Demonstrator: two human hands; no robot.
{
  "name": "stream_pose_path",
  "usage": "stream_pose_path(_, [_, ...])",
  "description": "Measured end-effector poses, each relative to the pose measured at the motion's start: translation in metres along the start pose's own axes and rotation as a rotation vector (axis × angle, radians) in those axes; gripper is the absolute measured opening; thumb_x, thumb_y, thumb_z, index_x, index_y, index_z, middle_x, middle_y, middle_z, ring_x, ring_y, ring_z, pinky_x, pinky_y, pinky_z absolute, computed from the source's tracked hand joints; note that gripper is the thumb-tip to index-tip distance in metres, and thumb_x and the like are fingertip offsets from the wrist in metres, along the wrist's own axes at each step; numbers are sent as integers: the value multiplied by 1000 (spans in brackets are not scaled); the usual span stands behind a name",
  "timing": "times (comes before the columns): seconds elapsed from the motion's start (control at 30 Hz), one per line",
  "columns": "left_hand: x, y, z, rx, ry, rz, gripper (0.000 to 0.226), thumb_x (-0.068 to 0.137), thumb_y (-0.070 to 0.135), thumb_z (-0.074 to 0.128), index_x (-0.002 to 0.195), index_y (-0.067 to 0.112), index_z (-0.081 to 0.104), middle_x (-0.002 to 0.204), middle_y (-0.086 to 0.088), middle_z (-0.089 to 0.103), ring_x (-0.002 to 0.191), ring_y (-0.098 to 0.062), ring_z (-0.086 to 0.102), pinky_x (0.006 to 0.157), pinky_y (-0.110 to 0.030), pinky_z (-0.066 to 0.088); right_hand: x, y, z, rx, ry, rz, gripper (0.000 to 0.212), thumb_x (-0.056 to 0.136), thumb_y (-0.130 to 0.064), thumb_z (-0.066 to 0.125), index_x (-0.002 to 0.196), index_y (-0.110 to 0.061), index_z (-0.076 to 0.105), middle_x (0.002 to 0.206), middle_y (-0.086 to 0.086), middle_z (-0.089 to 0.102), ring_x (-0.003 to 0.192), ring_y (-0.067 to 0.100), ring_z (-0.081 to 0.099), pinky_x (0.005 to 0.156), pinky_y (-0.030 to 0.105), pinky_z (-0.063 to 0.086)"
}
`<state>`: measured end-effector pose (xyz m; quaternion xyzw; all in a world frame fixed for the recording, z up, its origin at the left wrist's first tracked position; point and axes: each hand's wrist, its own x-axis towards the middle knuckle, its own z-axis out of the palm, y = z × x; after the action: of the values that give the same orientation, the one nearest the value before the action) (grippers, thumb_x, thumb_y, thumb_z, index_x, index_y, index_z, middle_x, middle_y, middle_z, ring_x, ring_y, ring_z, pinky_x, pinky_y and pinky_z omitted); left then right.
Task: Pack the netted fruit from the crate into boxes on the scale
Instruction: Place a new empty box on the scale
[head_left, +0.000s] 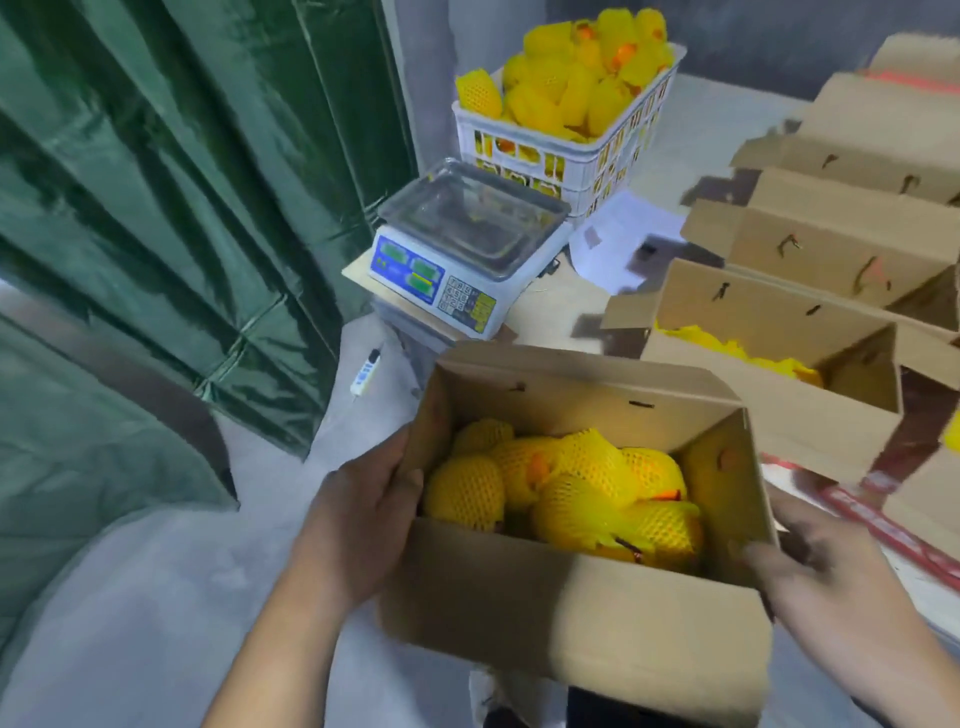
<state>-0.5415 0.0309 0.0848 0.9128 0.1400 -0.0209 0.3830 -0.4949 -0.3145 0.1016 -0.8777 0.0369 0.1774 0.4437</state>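
An open cardboard box (545, 613) filled with several fruits in yellow foam nets (566, 493) is held up in front of me. My left hand (358, 514) grips its left wall, thumb over the rim. My right hand (826, 577) holds its right wall, thumb at the corner. The white electronic scale (457, 254) stands behind the box with a bare steel pan. Beyond it a white plastic crate (566, 156) is heaped with netted fruit (576, 73).
A row of open cardboard boxes (769, 364) runs along the right, the nearest showing yellow nets inside. White paper (618, 234) lies beside the crate. A green tarp curtain (171, 208) hangs at left. A white power strip (365, 371) lies on the grey floor.
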Motion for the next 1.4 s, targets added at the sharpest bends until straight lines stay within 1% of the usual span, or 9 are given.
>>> stream_pose_path(0.17, [102, -3, -75, -28, -3, 28, 36, 95, 30, 52, 109, 62, 63, 89, 20, 73, 85, 1, 67, 75, -18, 51, 77, -73, 23, 31, 3, -125, 44, 81, -27, 57, 120, -42, 69, 59, 5, 68, 44, 11, 50, 41, 13, 33])
stream_pose_path(0.3, [203, -4, -122, -1, 19, 75, 51, 97, 23, 54, 112, 71, 60, 95, 25, 75, 88, 6, 68, 77, -29, 54, 154, -119, 41, 79, 31, -138, 56, 70, -45, 51, 123, -42, 68, 67, 5, 74, 48, 27, 65, 41, 17, 47])
stream_pose_path(0.5, [353, -3, -167, -47, -43, 129, 53, 104, 17, 51, 125, 66, 59, 100, 31, 73, 89, 9, 69, 75, -23, 52, 279, -192, 51, 18, 132, -154, 50, 75, -45, 49, 122, -48, 66, 81, -17, 77, 68, 6, 75, 50, 20, 55])
stream_pose_path(0.7, [493, 2, -180, -89, -57, 199, 52, 101, 12, 54, 115, 62, 65, 92, 16, 75, 83, -6, 69, 72, -29, 54, 370, -260, 59, 10, 199, -103, 35, 92, -9, 57, 100, -39, 73, 65, -1, 74, 50, 9, 60, 53, 21, 48])
stream_pose_path(0.83, [590, -9, -169, -58, -211, 257, 34, 101, 11, 54, 118, 35, 72, 91, 2, 74, 87, -22, 69, 77, -40, 55, 410, -286, 78, 166, 228, 26, 30, 103, -21, 55, 100, -44, 73, 71, 6, 77, 62, 15, 65, 66, 40, 54])
stream_pose_path(1.0, [647, -24, -154, -181, -461, 284, 64, 105, 5, 47, 124, 64, 62, 115, 26, 73, 107, 2, 68, 92, -33, 54, 432, -304, 110, 289, 360, 121, 37, 104, -9, 51, 84, -29, 76, 54, 5, 69, 40, 11, 56, 42, 18, 43])
stream_pose_path(1.13, [664, -32, -151, -250, -506, 279, 55, 103, 3, 48, 134, 46, 65, 115, 22, 75, 107, 0, 70, 97, -37, 56, 441, -307, 121, 222, 529, 195, 18, 101, -22, 58, 97, -28, 75, 70, -7, 77, 58, 6, 72, 51, 16, 51])
stream_pose_path(1.23, [663, -41, -152, -263, -485, 254, 47, 105, 28, 58, 152, 33, 51, 137, 27, 61, 121, 11, 57, 105, -27, 47, 442, -303, 132, 39, 586, 297, 15, 100, -43, 59, 103, -35, 71, 90, -8, 79, 78, 10, 75, 66, 33, 56])
stream_pose_path(1.4, [654, -52, -156, -279, -507, 290, 78, 90, 61, 65, 158, 44, 29, 132, 50, 36, 114, 28, 39, 84, -5, 29, 430, -304, 169, -162, 618, 365, 77, 92, -61, 57, 158, -35, 26, 164, 6, 29, 144, 35, 39, 112, 52, 39])
